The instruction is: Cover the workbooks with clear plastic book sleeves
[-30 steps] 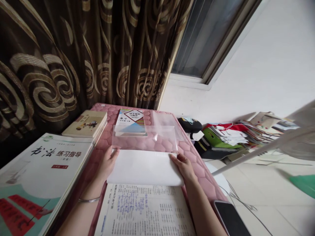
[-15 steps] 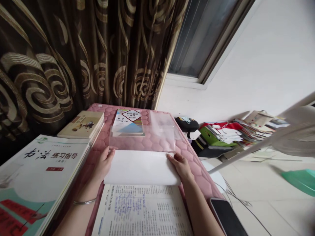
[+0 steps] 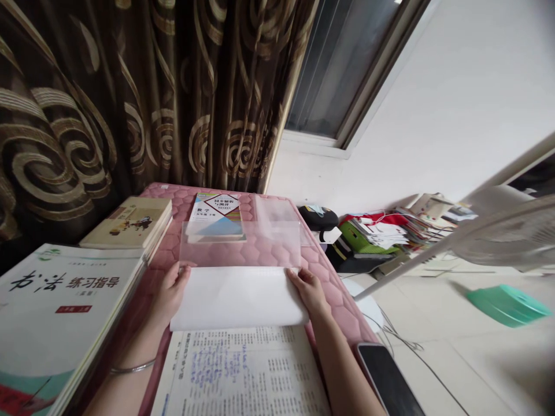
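Note:
A book lies open in front of me, its printed page (image 3: 243, 370) marked with blue handwriting. Its blank white cover (image 3: 238, 297) is folded out away from me, and a clear plastic book cover (image 3: 243, 248) extends past its far edge. My left hand (image 3: 173, 289) pinches the far left corner where plastic and white cover meet. At the opposite corner, my right hand (image 3: 307, 292) grips the same edge, thumb on top. Beyond the plastic lies a maths workbook (image 3: 217, 214), partly seen through it. Another clear plastic sheet (image 3: 275, 211) rests to its right.
On the left are a stack of large books (image 3: 73, 306) and a stack of smaller books (image 3: 130, 219). A phone (image 3: 390, 381) lies near the right edge of the pink quilted tabletop (image 3: 347, 320). A fan (image 3: 498, 225) and piled papers (image 3: 377, 234) stand beyond.
The view has turned slightly to the right, so everything appears shifted left. Both hands keep their hold at the corners, with little other movement.

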Available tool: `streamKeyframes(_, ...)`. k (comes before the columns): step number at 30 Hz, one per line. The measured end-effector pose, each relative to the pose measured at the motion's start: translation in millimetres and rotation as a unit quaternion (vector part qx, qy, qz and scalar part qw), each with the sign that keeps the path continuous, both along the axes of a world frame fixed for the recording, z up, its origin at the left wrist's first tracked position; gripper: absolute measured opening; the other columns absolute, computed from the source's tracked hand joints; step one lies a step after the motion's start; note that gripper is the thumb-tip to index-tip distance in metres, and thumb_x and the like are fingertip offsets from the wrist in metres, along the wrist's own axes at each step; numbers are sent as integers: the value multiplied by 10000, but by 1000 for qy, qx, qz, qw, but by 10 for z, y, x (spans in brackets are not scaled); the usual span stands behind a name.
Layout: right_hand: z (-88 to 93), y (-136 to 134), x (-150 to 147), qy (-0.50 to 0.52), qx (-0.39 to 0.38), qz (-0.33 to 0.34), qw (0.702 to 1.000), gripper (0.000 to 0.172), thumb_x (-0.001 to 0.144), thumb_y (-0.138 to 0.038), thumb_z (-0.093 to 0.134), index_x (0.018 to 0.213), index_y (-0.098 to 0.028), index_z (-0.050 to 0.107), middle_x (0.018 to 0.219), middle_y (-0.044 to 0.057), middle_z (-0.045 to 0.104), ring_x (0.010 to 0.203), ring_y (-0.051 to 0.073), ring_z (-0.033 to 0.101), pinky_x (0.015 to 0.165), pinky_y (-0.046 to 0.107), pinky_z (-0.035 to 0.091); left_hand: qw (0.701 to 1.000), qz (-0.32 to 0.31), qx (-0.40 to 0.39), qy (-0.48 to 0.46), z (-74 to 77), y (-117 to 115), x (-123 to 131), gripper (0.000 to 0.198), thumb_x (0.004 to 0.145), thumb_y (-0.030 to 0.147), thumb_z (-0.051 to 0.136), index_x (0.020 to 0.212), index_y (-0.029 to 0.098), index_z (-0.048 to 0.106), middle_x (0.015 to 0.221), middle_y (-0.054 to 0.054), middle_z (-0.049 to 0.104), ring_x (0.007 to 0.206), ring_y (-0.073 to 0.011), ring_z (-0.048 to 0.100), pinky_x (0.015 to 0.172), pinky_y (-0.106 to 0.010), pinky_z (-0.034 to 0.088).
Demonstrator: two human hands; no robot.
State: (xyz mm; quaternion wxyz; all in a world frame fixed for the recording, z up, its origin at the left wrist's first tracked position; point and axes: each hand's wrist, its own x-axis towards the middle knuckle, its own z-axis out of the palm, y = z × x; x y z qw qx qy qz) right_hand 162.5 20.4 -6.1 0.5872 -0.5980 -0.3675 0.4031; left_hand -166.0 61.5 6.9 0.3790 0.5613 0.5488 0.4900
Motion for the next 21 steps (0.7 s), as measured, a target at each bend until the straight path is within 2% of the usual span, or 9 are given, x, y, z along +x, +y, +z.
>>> streamKeyframes(5, 19, -8, 2, -12, 6, -9, 1000, 536, 505, -655, 808, 642, -182, 597, 582, -15, 563, 526, 116, 445, 492, 248, 359, 1000, -9, -20, -3, 3, 1, -12, 559, 660, 727, 579, 864, 208, 619, 631, 14, 582, 579, -168, 515, 510, -256, 407)
streamKeyframes(13, 113, -58, -27, 5, -6, -1, 1000, 492, 526, -639, 796, 620, -215, 565, 565, -23, 546, 502, 124, 441, 473, 256, 351, 1000, 8, -9, -12, 16, 7, 19, 594, 634, 777, 574, 823, 214, 597, 688, 1, 614, 626, -178, 550, 535, -260, 432)
streamKeyframes(21, 74, -46, -21, -16, 20, -7, 1000, 520, 552, -659, 775, 592, -213, 511, 552, -40, 498, 502, 102, 398, 462, 234, 322, 1000, 12, -5, -12, 17, 14, 24, 576, 633, 780, 582, 789, 225, 587, 679, -7, 629, 642, -192, 573, 552, -268, 453)
